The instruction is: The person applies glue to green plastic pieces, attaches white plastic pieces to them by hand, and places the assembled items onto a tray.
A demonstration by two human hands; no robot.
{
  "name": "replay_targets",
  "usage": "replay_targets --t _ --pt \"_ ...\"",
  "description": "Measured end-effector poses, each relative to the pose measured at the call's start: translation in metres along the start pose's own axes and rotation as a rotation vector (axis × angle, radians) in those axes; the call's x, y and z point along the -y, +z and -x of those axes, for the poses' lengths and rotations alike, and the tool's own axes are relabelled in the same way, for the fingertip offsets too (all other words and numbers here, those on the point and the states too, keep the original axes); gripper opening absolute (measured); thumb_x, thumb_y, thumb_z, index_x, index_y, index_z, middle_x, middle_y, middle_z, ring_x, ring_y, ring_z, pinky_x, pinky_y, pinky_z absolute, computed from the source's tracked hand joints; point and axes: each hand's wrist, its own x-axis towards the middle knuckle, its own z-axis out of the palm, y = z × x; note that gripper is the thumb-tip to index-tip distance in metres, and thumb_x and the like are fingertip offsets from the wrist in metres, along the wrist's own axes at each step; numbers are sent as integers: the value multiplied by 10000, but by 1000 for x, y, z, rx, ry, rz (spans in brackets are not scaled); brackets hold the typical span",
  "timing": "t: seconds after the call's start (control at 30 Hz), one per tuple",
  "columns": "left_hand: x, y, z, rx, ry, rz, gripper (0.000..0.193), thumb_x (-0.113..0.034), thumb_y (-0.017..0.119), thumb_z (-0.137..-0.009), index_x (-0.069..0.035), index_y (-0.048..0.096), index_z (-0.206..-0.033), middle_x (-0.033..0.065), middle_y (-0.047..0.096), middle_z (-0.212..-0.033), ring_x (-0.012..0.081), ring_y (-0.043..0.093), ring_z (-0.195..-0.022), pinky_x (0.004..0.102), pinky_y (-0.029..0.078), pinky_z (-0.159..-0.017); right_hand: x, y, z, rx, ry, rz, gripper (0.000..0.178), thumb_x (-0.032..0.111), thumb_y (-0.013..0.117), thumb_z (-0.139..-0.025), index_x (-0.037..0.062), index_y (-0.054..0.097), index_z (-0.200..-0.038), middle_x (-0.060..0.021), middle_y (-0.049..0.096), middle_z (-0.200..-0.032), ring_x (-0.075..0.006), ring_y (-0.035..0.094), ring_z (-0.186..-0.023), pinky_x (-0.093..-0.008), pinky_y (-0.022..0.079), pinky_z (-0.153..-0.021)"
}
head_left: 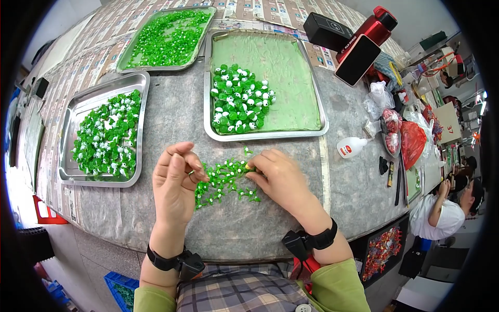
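Observation:
Between my two hands, a loose pile of small green plastic pieces with white spots (221, 179) lies on the grey table cover. My left hand (175, 182) is raised at the pile's left side, fingers curled in toward the thumb; whatever they hold is hidden. At the pile's right edge, my right hand (280, 177) has thumb and forefinger pinched close together among the pieces. What sits in that pinch is too small to make out. Beyond the pile, a green-lined metal tray (296, 134) holds a heap of green pieces with white eyeballs (239, 99).
At left stands a metal tray (67, 156) of similar green-and-white pieces; another tray (125, 65) of small green pieces is behind it. To the right are a white bottle (351, 147), a phone (357, 60), a red flask (377, 26), a black box (326, 30) and plastic bags (413, 143). A person (439, 213) sits far right.

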Motion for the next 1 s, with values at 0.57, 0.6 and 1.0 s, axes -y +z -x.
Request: replay_targets --t 0.57,0.6,1.0 --pt "21 22 19 239 -162 -614 181 9 604 -692 -11 563 -867 38 547 -819 97 550 -739 206 453 -644 21 -21 9 -79 94 -852 76 67 598 -725 3 597 -768 -27 564 -700 -49 479 -599 -173 362 -517" --pt "20 21 18 230 -140 -618 166 8 602 -695 -11 571 -857 34 542 -821 87 542 -728 197 445 -635 18 -28 9 -199 90 -759 81 74 569 -748 2 589 -779 -37 563 -713 -68 473 -605 -187 357 -520" --pt "16 17 10 162 -172 -371 178 -97 531 -780 -24 586 -933 34 492 -817 91 500 -702 216 431 -635 -104 -89 76 -744 590 -312 478 166 647 -687 -17 438 -1075 -64 506 -968 -115 468 -878 -236 362 -764"
